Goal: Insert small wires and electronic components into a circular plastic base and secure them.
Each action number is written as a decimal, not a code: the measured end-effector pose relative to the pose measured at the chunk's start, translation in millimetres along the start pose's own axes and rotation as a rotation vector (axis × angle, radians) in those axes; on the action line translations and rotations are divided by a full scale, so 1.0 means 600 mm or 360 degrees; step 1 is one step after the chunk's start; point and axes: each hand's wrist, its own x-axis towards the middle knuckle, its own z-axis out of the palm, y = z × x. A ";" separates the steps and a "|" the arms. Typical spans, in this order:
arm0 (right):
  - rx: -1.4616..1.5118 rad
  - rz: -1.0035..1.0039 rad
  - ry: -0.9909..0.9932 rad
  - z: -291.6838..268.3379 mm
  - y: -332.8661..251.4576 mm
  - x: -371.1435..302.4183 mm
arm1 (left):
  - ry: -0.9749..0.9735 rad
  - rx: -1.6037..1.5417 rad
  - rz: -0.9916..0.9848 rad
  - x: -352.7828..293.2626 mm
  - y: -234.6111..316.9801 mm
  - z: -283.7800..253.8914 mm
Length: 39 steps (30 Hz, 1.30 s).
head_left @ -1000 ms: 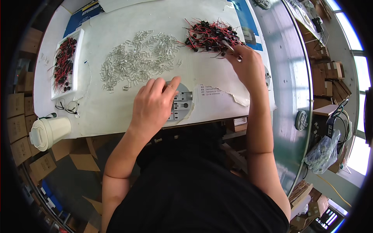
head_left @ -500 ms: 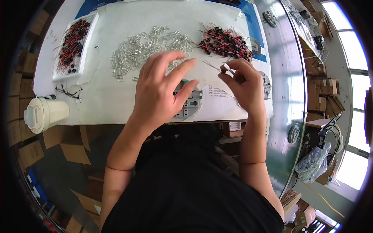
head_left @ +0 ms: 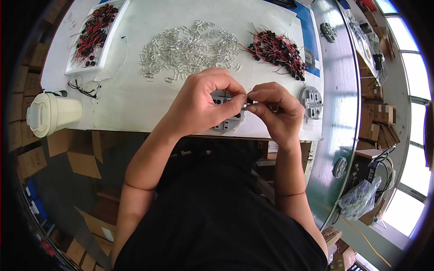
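Note:
My left hand (head_left: 201,105) and my right hand (head_left: 279,112) meet above the front of the white table, thumbs and forefingers pinched. Between the right fingertips is a small black wired part (head_left: 249,101), mostly covered. The left fingertips touch the same spot; what exactly they grip is hidden. Below them, partly hidden by the left hand, lies a round grey plate (head_left: 224,125) with raised fittings. Beyond the hands spreads a heap of small clear U-shaped pieces (head_left: 190,50). To its right is a tangle of black parts with red wires (head_left: 276,53).
A white tray (head_left: 109,44) of similar wired parts stands far left, with eyeglasses (head_left: 86,86) and a cream lidded cup (head_left: 58,114) nearer. Another round grey plate (head_left: 312,102) lies at the table's right. Beyond the right edge runs a shiny greenish surface (head_left: 337,113).
My left hand has moved right and closed from spread fingers to a pinch, meeting the right hand. The wired part, visible before in the right fingers, is now mostly covered. The view has shifted slightly.

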 end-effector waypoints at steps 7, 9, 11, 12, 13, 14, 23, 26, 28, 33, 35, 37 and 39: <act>0.0320 0.0492 0.0012 0.017 0.016 -0.032 | -0.0028 0.0128 -0.0004 -0.018 -0.011 -0.002; 0.0225 0.0484 -0.0019 0.018 0.019 -0.037 | -0.0047 0.0166 -0.0006 -0.027 -0.015 -0.004; 0.0150 0.0421 -0.0036 0.023 0.017 -0.044 | -0.0044 0.0166 -0.0036 -0.041 -0.018 -0.004; 0.0112 0.0388 -0.0045 0.026 0.016 -0.047 | -0.0042 0.0166 -0.0051 -0.047 -0.019 -0.004; 0.0114 0.0397 -0.0046 0.028 0.017 -0.050 | -0.0044 0.0162 -0.0059 -0.051 -0.019 -0.005; 0.0151 0.0391 -0.0018 0.031 0.017 -0.052 | -0.0038 0.0151 -0.0086 -0.054 -0.016 -0.007; 0.0628 0.0452 0.0008 0.030 0.013 -0.062 | 0.0057 0.0421 0.0135 -0.048 0.014 -0.003; 0.0638 0.0471 0.0012 0.033 0.006 -0.064 | 0.0047 0.0524 0.0216 -0.050 0.006 -0.001; 0.0670 0.0551 0.0046 0.034 0.001 -0.066 | 0.0080 0.0681 0.0344 -0.053 -0.006 0.002; 0.0181 0.0270 -0.0056 0.019 0.010 -0.064 | -0.0037 0.0201 -0.0026 -0.060 -0.011 0.010; -0.0108 0.0238 -0.0149 0.010 -0.009 -0.054 | -0.0043 0.0350 0.0002 -0.057 -0.017 0.005; -0.0254 0.0225 -0.0191 0.008 -0.012 -0.053 | -0.0051 0.0423 0.0017 -0.057 -0.021 0.006; -0.0460 0.0215 -0.0188 0.011 -0.006 -0.057 | -0.0040 0.0560 -0.0088 -0.063 -0.031 0.012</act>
